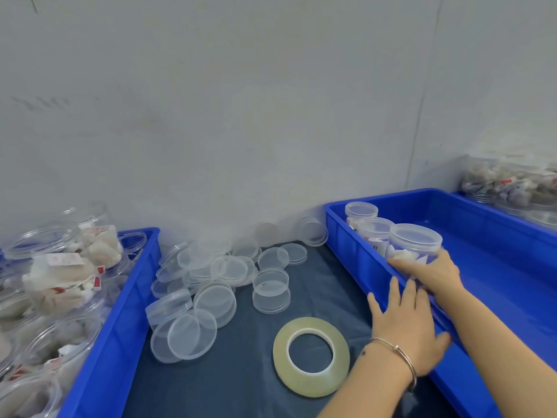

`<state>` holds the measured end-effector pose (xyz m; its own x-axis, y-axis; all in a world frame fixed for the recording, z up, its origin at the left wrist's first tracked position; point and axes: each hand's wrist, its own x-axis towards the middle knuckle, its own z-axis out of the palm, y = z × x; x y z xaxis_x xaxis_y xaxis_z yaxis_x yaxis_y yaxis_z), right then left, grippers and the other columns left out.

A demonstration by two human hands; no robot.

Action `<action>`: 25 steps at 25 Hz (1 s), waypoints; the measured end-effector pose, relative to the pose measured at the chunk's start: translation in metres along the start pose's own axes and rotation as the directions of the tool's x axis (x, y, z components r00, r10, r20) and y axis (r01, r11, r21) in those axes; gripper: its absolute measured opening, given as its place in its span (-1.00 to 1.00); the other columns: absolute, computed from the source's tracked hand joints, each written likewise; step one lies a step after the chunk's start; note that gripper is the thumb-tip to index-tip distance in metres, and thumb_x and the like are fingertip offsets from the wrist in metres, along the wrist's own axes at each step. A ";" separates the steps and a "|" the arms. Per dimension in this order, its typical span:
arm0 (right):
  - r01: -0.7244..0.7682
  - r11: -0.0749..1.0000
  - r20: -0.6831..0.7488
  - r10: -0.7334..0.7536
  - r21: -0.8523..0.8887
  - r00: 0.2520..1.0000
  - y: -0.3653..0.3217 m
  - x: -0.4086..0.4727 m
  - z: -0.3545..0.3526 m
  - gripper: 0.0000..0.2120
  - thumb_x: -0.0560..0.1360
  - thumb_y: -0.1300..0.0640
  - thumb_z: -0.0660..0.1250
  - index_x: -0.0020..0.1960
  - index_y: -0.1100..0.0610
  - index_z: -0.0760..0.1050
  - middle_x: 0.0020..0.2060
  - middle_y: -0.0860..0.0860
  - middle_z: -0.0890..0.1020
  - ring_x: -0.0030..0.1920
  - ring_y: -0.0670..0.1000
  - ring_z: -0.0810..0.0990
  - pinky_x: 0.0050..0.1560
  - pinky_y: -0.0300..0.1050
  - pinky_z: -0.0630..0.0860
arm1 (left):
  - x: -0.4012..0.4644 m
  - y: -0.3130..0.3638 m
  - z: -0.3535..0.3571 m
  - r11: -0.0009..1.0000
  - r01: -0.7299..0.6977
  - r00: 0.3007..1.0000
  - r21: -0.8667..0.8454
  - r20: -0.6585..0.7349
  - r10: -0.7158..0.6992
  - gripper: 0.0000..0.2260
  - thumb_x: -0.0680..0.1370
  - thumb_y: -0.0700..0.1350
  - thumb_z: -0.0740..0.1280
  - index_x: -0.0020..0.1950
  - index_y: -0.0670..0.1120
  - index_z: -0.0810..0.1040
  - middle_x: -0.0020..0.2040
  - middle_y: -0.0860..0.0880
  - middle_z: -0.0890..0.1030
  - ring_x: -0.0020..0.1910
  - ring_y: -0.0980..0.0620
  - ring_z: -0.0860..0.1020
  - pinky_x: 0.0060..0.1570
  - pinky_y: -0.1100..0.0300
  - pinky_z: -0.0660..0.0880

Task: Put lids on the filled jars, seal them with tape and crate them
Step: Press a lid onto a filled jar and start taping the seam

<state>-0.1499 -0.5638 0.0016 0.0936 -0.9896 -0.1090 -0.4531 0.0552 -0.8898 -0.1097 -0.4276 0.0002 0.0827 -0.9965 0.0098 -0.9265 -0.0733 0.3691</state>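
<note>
Right hand (434, 274) is inside the right crate (346, 236), fingers (401, 262) wrapped around the lower body of a lidded, filled jar (414, 241). That jar stands upright at the crate's near-left wall, third in a row with two other lidded jars (366, 220) just behind it.

Left hand (405, 324) lies flat, fingers spread and straight, pressed on the same crate's left rim; it grasps nothing. A thin bangle (398, 349) sits on that wrist.

Tape roll (311, 356) lies flat on the dark table (241, 387), just left of the left wrist. A loose heap of clear lids (208, 285) covers the table between the crates.

Left crate (120, 312) holds open, filled jars without lids (57, 276). A third crate (512, 215) at far right carries more filled jars; detail there is blurred.
</note>
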 end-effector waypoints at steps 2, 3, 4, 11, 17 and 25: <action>-0.048 0.998 0.135 0.044 0.029 0.990 0.000 0.000 0.001 -0.19 0.36 -0.11 0.50 0.43 0.20 0.22 0.29 0.18 0.41 0.06 0.12 0.46 -0.08 -0.01 0.43 | 0.004 -0.002 -0.004 0.998 -0.023 1.000 0.063 -0.010 0.024 -0.43 0.59 -0.13 0.22 0.53 -0.14 0.04 0.57 -0.01 -0.06 0.54 -0.02 -0.24 0.41 -0.32 -0.17; -0.077 0.996 0.207 0.065 0.048 0.976 0.000 0.000 0.002 -0.26 0.42 -0.13 0.44 0.43 0.21 0.24 0.25 0.16 0.45 0.03 0.09 0.48 -0.11 -0.05 0.42 | 0.004 -0.003 -0.005 0.998 -0.031 0.999 0.061 -0.014 0.032 -0.42 0.57 -0.18 0.24 0.52 -0.15 0.06 0.57 -0.01 -0.05 0.54 0.00 -0.22 0.40 -0.32 -0.17; -0.093 0.993 0.264 0.070 0.073 0.962 0.002 0.002 0.004 -0.34 0.46 -0.13 0.37 0.40 0.21 0.28 0.19 0.15 0.49 0.01 0.08 0.51 -0.12 -0.05 0.42 | 0.003 -0.004 -0.004 0.998 -0.034 0.999 0.049 -0.016 0.035 -0.41 0.55 -0.21 0.25 0.52 -0.15 0.06 0.57 -0.01 -0.05 0.54 0.02 -0.20 0.41 -0.32 -0.16; -0.054 0.993 0.500 -0.006 0.107 0.866 0.002 0.002 0.008 -0.40 0.54 -0.15 0.20 0.50 0.00 0.14 0.44 0.06 0.31 0.31 0.06 0.41 0.26 -0.04 0.28 | 0.002 -0.007 -0.002 0.999 -0.023 1.000 0.033 0.007 0.022 -0.29 0.55 -0.23 0.26 0.56 -0.15 -0.11 0.58 -0.02 -0.13 0.54 0.02 -0.19 0.47 -0.22 -0.08; 0.289 0.949 0.060 -0.284 -0.123 0.957 -0.006 -0.007 0.006 -0.57 0.57 0.08 0.23 0.40 0.20 0.31 0.23 0.16 0.52 0.14 0.14 0.46 0.09 0.01 0.33 | -0.041 -0.043 -0.020 0.985 -0.043 0.998 -0.168 -0.054 0.035 -0.51 0.55 -0.22 0.19 0.49 -0.10 0.24 0.52 -0.01 0.18 0.49 0.02 0.13 0.42 -0.19 0.11; 0.720 0.687 0.203 -0.723 0.104 0.660 -0.035 -0.130 0.108 -0.66 0.44 0.42 0.29 0.18 0.19 0.49 -0.09 0.05 0.58 -0.05 0.06 0.56 0.03 -0.03 0.49 | -0.172 -0.169 -0.115 0.906 0.247 0.750 -0.343 -0.525 -0.402 -0.77 0.54 -0.23 0.26 0.14 -0.05 0.61 0.02 0.03 0.66 -0.05 0.11 0.60 0.08 0.20 0.49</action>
<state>-0.0502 -0.4227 -0.0010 0.5694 -0.6664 0.4813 -0.1512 -0.6604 -0.7356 0.0749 -0.2392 0.0432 0.6276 -0.6972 0.3464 -0.6936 -0.2985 0.6556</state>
